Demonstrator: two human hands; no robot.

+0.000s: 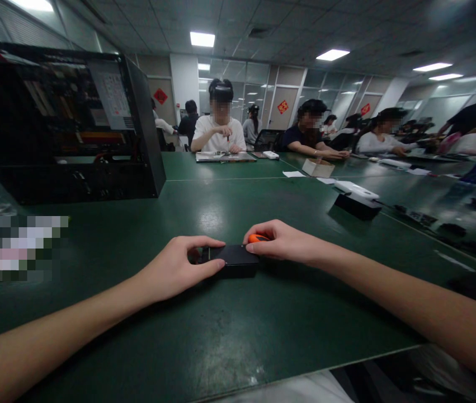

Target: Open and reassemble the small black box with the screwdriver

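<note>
A small flat black box (238, 256) lies on the green table in front of me. My left hand (174, 266) grips its left end, thumb along the near edge and fingers at the far side. On the box's left end a pale line and dark fittings show, partly hidden by that hand. My right hand (282, 243) is closed around an orange and black object (258, 238), apparently a tool handle, at the box's far right corner. Most of the object is hidden by the fingers, so its kind is unclear. The right thumb touches or nearly touches the box top.
A large black computer case (145, 129) stands at the left. A black block with a white device (357, 190) on it sits to the right, beyond it a small open carton (318, 167). Across the green table (204, 313) a co-worker (220, 131) handles a tool over a board.
</note>
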